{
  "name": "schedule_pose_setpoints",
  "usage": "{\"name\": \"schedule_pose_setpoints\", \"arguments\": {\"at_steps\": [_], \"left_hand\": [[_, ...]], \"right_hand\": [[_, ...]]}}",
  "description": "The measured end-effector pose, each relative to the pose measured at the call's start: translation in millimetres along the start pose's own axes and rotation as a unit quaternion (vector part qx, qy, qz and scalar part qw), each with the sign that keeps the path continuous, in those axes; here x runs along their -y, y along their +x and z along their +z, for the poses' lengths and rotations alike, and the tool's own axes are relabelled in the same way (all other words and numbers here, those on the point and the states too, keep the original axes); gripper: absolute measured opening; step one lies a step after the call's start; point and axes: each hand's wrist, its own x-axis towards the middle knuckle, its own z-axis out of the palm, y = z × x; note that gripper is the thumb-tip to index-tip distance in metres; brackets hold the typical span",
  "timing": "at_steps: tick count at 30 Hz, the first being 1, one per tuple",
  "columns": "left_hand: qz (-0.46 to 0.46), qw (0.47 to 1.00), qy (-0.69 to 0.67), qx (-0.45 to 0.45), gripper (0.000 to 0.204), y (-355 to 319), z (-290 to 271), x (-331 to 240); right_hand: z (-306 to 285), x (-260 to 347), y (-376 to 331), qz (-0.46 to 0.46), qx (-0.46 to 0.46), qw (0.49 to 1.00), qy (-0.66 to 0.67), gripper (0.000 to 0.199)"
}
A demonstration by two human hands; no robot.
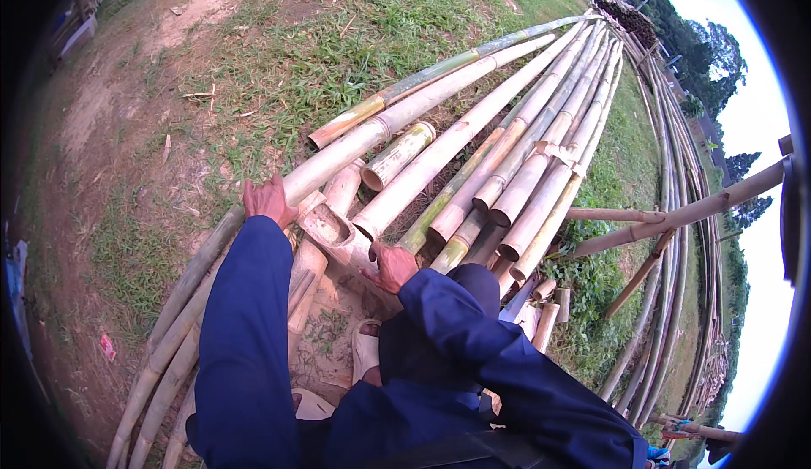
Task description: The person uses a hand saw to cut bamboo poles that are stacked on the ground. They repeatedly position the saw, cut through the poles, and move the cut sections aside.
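Blue sleeves [245,325] reached forward over a pair of pale sandals [366,352] on bare soil. The right hand [393,268], its fingers bent, touched the near end of a trough [361,254], a bamboo piece with an opening cut in its upper side; whether it gripped or only rested there could not be told. The trough lay between the two hands, just beside the long pole [338,155]. The left hand [269,202] was curled over that pole, holding it from above. Past the trough, a short section [399,155] of bamboo lay beside the pole, its open end facing the person. To its right, a pile of poles [517,160] narrowed away over grass [363,63]. Farther off stood a stack [623,18] of bamboo, with trees [711,57] behind.
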Motion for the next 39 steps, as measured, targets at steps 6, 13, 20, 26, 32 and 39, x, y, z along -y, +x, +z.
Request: {"name": "schedule_pose_setpoints", "arguments": {"at_steps": [6, 13, 20, 26, 32, 39], "left_hand": [[0.004, 0.999, -0.035, 0.03, 0.066, -79.2, -7.8, 51.1], [-0.039, 0.998, 0.025, -0.032, 0.066, -289.0, -38.4, 249.1], [-0.32, 0.919, 0.2, 0.114, 0.081, -506.3, -48.6, 411.9], [-0.327, 0.932, 0.151, -0.051, 0.098, -455.8, -52.0, 412.7], [-0.033, 0.988, -0.09, -0.123, 0.041, -234.9, -29.1, 169.5], [-0.009, 0.999, 0.028, 0.028, 0.088, -127.5, 12.8, -0.5]], "right_hand": [[-1.3, -9.9, -3.6, 0.069, -0.052, 0.996, 0.019, 0.047], [-31.8, 27.2, -14.0, 0.074, -0.043, 0.994, 0.061, 0.044], [-25.7, 20.1, -14.5, 0.038, -0.113, 0.988, 0.096, 0.045], [-28.4, 29.4, -13.2, 0.012, -0.122, 0.979, 0.163, 0.036], [-25.7, 13.3, -10.4, -0.048, -0.265, 0.946, 0.183, 0.011], [-20.5, -3.0, -11.0, -0.062, -0.219, 0.95, 0.214, 0.02]]}}
